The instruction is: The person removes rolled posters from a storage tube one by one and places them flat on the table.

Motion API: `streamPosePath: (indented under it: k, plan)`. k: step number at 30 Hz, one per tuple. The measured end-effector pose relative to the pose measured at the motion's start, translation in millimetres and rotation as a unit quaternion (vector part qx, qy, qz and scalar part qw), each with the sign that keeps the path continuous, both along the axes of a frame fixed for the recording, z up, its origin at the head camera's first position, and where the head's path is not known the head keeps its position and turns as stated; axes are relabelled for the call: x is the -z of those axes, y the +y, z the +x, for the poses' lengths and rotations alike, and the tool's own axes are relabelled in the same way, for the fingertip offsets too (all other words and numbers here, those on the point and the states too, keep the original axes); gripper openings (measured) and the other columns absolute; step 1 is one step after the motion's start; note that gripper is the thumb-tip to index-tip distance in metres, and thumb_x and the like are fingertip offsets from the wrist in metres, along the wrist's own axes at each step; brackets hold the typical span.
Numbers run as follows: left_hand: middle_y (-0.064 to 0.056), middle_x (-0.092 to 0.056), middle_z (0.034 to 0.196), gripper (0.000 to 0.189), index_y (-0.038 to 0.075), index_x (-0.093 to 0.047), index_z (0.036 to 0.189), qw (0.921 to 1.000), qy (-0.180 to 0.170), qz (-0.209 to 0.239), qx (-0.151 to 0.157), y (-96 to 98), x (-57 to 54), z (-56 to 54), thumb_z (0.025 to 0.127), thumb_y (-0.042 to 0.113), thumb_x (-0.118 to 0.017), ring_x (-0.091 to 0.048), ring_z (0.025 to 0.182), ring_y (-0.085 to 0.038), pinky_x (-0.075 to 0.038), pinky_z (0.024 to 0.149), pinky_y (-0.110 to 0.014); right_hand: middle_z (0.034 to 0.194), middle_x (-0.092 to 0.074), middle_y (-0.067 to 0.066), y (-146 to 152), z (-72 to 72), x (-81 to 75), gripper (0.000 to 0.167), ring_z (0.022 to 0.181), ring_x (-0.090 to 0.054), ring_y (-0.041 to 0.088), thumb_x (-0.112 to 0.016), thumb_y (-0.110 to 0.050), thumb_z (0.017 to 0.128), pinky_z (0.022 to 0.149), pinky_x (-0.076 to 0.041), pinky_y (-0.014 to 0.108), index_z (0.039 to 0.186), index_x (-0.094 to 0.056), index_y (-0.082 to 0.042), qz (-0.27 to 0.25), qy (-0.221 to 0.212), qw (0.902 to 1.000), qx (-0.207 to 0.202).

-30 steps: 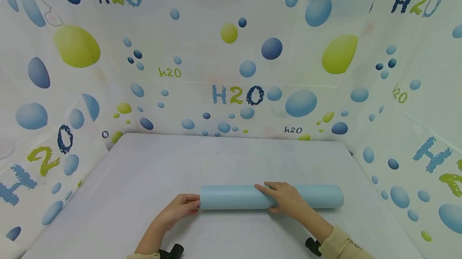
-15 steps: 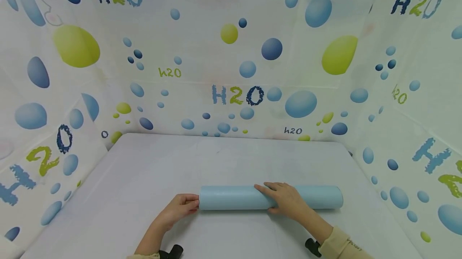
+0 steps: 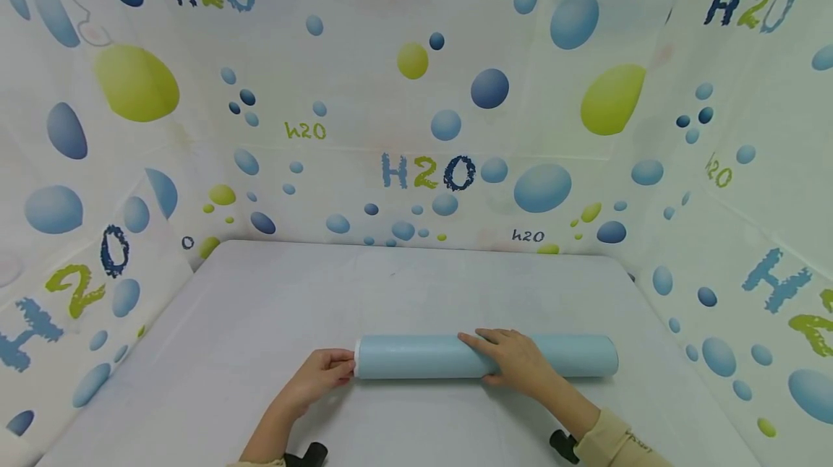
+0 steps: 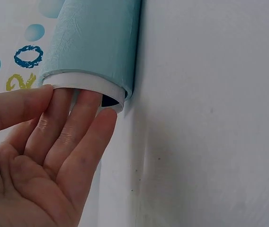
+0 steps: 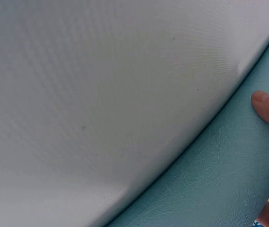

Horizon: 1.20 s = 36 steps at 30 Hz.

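Note:
A light blue cylinder (image 3: pixel 423 357) with a finely creased, leather-like surface lies crosswise on the white table. At its left end a white inner ring or tube (image 4: pixel 87 82) sticks out a little. My left hand (image 3: pixel 322 378) pinches this white rim, thumb on the outer side and fingers reaching into the hollow end. Over the middle of the cylinder my right hand (image 3: pixel 517 362) grips it, fingers spread across the top and thumb (image 5: pixel 263 101) on the near side. The far end of the inside is hidden.
The white-covered table (image 3: pixel 293 293) is enclosed by a white backdrop (image 3: pixel 358 76) printed with blue and green drops and H2O lettering. Black wrist straps (image 3: pixel 565 445) sit at both sleeves.
My left hand has shifted slightly left, and a narrow white rim now shows beyond the blue cylinder's left end. The right hand has stayed in place.

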State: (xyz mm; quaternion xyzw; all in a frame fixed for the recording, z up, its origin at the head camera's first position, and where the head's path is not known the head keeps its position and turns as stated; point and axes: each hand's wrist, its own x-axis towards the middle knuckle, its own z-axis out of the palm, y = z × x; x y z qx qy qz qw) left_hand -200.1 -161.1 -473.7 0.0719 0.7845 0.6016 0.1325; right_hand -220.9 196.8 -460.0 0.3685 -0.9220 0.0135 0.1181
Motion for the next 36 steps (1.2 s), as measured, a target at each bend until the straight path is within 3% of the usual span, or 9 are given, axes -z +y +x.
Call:
streamPosePath:
  k: [36]
  plan:
    - [-0.020,-0.063,0.102,0.033,-0.016,-0.054,0.111,0.9962,-0.014,-0.041,-0.076,-29.8,-1.7,2.9,0.091,0.009,-0.055,-0.062,0.088,-0.023,-0.052,0.076,-0.037,0.119,-0.057,0.008,-0.2,0.6,1.3,0.083,0.100,-0.059,0.027,-0.081,-0.040,0.063,0.081,-0.049,0.043,0.136,-0.045,-0.023,-0.007,0.007,1.0000,0.001]
